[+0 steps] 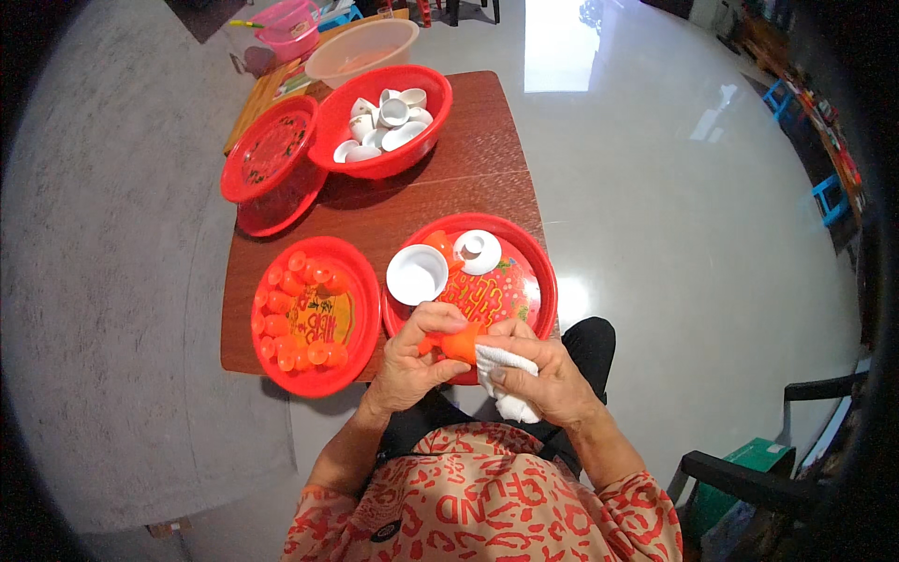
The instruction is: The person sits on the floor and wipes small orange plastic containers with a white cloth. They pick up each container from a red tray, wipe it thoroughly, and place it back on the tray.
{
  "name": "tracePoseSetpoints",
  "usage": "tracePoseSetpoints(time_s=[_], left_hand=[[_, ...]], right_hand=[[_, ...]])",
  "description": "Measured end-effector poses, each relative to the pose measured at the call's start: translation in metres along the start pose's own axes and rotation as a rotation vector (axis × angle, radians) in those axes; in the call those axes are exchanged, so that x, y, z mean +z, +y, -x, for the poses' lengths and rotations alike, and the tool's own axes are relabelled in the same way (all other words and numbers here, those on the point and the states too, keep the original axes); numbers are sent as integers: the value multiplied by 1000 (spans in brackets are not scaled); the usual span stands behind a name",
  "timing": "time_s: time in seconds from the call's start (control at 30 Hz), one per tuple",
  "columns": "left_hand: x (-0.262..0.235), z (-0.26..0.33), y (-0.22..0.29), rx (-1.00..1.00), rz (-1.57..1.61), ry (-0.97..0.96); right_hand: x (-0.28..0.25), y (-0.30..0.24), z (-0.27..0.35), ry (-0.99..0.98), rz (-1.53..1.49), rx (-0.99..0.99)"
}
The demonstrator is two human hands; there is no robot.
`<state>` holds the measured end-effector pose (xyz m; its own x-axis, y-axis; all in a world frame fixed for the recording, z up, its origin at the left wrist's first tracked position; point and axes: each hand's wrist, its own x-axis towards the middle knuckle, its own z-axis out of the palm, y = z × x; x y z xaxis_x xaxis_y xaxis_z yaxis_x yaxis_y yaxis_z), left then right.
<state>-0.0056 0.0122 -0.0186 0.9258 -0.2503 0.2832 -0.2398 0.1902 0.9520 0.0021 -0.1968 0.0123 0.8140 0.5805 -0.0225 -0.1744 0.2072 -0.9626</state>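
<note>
Fingers of the left hand (pixel 412 361) curled tight round a small orange cup (pixel 457 345), thumb pressed on top. Fingers of the right hand (pixel 548 375) closed on a white cloth (pixel 501 375), bunched against the cup's right side, the loose end hanging below the palm. Both hands held together just over the near rim of a red tray (pixel 538 281) with a patterned base. On that tray, farther back: a white bowl (pixel 417 274) mouth up, a white lid (pixel 478 251) beside it, a bit of another orange piece (pixel 438 245) between them. Just left, touching rims, a second red tray (pixel 361 318) ringed with small orange cups (pixel 300 281). At the far end of the brown table (pixel 468 183), a red basin (pixel 426 145) heaped with white cups (pixel 389 122), a stack of red trays (pixel 272 173) tilted against its left side. Beyond, a clear basin (pixel 361 51) and a pink tub (pixel 286 23). At lower right, a black chair (pixel 749 478).
</note>
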Motion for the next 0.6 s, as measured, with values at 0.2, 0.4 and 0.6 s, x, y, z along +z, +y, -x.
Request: tracePoseSetpoints(time_s=[0.2,0.4,0.6], left_hand=[[0,3,9,-179,157,18],[6,1,19,-415,232,48],[2,6,10,-388,154,-22]], right_hand=[[-4,-8,1,34,619,-383],[3,-7,-7,152,1149,-528],[-1,-11,-3,-62,1058,-333]])
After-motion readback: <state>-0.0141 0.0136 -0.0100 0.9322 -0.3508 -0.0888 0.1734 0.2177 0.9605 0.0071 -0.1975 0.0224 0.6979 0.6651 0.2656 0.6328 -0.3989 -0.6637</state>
